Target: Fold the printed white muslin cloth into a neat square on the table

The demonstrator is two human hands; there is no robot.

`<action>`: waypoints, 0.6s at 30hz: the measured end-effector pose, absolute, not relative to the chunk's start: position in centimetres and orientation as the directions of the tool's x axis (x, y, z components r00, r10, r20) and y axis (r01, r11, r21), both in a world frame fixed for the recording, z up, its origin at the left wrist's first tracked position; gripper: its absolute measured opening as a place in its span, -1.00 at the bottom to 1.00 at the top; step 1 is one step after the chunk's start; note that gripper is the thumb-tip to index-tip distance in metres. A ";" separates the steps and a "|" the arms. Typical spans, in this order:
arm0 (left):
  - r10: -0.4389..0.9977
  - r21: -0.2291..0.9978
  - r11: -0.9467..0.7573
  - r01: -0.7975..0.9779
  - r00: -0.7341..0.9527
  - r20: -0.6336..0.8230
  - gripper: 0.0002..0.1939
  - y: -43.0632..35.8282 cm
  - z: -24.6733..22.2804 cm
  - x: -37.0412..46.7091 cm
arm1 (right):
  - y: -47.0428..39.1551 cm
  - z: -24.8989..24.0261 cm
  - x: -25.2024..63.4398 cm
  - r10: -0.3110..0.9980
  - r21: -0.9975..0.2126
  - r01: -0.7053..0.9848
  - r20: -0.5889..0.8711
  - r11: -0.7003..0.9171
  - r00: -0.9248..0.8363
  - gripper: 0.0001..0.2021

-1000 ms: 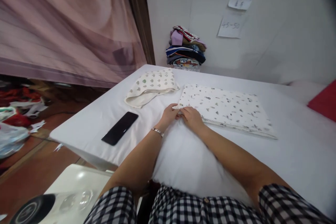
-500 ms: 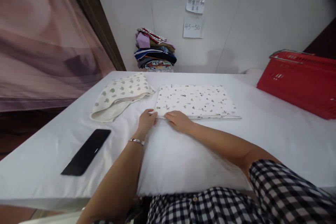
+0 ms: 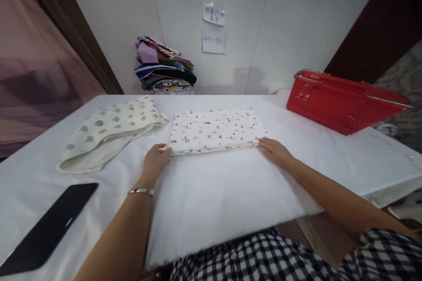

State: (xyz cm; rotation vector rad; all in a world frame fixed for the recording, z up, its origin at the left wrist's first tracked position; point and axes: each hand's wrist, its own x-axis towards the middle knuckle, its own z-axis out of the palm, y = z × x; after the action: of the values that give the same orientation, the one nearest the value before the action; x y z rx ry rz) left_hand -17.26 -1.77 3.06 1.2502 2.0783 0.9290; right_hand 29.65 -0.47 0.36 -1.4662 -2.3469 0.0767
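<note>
The fingers of the left hand [image 3: 156,163] touch the near left corner of the folded patterned cloth [image 3: 217,127]; those of the right hand [image 3: 276,151], side by side, touch the near right corner. Whether either pinches the layers cannot be told. This spacing probably keeps the near edge straight. The cloth lies flat on the tabletop [image 3: 277,116], flanked by a loosely folded cloth [image 3: 117,118] and a red basket [image 3: 325,101], both apparently placed clear of the hands.

Passage across the table [image 3: 316,162] is afforded between the flat cloth [image 3: 214,127] and the red basket [image 3: 332,101]. Leftward reach is obstructed by the rumpled cloth [image 3: 115,125] and, nearer, the phone [image 3: 52,224]. The flat cloth's near corners are occupied by the left hand [image 3: 155,163] and right hand [image 3: 276,151].
</note>
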 end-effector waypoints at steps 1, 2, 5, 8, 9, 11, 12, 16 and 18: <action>0.902 0.764 0.334 0.552 -0.423 -0.088 -0.51 -1.8 3.1 -17.3 | -0.6 0.4 31.0 0.903 -0.253 0.883 0.282 0.396 -0.324 -0.66; 0.903 0.754 0.333 0.566 -0.420 -0.084 -0.51 -1.8 3.1 -17.3 | -0.7 0.5 32.2 0.927 -0.272 0.908 0.291 0.318 -0.238 -0.66; 0.905 0.750 0.330 0.573 -0.418 -0.079 -0.51 -2.0 3.4 -17.2 | -0.3 1.1 34.2 0.958 -0.385 0.921 0.282 0.059 0.056 -0.69; 0.901 0.742 0.333 0.582 -0.428 -0.069 -0.54 -2.2 3.8 -16.8 | 0.9 2.1 34.1 0.962 -0.560 0.804 0.045 -0.200 0.270 -0.77; 0.902 0.739 0.331 0.586 -0.427 -0.065 -0.54 -2.3 3.8 -16.7 | 1.3 2.4 33.7 0.953 -0.594 0.758 -0.047 -0.268 0.300 -0.78; 0.906 0.734 0.323 0.598 -0.420 -0.057 -0.56 -2.4 3.7 -16.7 | 2.3 3.1 32.8 0.933 -0.623 0.699 -0.169 -0.351 0.318 -0.75; 0.907 0.731 0.320 0.603 -0.417 -0.054 -0.56 -2.3 3.6 -16.7 | 2.7 3.3 32.4 0.927 -0.628 0.684 -0.204 -0.371 0.315 -0.74; 0.914 0.737 0.308 0.602 -0.402 -0.054 -0.56 -2.3 3.2 -16.9 | 3.8 4.3 31.3 0.888 -0.588 0.667 -0.340 -0.457 0.309 -0.73; 0.915 0.743 0.306 0.595 -0.399 -0.058 -0.56 -2.3 3.2 -16.9 | 4.2 4.7 31.1 0.878 -0.554 0.686 -0.364 -0.472 0.310 -0.71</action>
State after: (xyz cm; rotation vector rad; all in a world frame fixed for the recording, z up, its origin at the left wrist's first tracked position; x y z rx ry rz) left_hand -16.93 -2.31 3.21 1.3381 2.1012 0.8902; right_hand 31.07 4.18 4.67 -2.2851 -1.4125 0.9242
